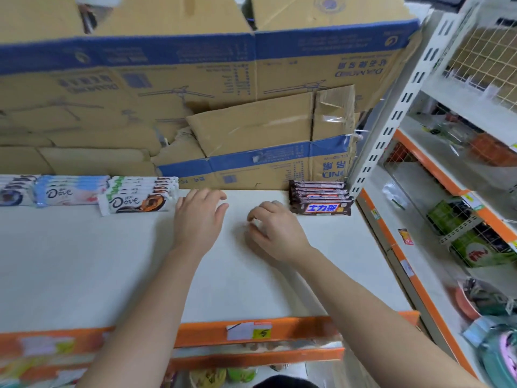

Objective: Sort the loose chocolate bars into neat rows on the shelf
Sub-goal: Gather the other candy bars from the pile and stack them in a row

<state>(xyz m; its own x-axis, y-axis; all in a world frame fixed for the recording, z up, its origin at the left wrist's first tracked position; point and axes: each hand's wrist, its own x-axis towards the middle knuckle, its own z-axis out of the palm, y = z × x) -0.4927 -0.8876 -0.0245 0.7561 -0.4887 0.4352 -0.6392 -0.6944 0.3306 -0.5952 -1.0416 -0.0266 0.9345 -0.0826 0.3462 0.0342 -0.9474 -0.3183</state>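
Two bare hands rest over the white flat shelf top (112,275), both empty. Left hand (198,219) lies palm down with its fingers spread and slightly arched, the fingertips near the back of the shelf and just beside the right end of the nearest white-wrapped Dove bars. Right hand (275,231) sits close to it, a little nearer the shelf's front edge, its fingers curled loosely inward toward the thumb without gripping anything; whether the fingertips touch the surface is hard to tell. Along the back edge, at the left, three rows of chocolate bars lie stacked one behind another: a dark-and-white wrapped row (14,191) cut off by the frame edge, a pale blue and white Dove row (70,190) beside it, and a white Dove row with brown and orange print (138,198) whose front bar sits slightly askew. At the far right back corner stands a neat row of dark brown wrapped bars with a blue label (320,198), against the white perforated upright post (391,116), well apart from the Dove rows, with both hands between the two groups. Large brown cardboard boxes with blue bands (195,79) stand behind all the rows. An orange price rail (293,330) with a white and yellow tag runs along the front edge.
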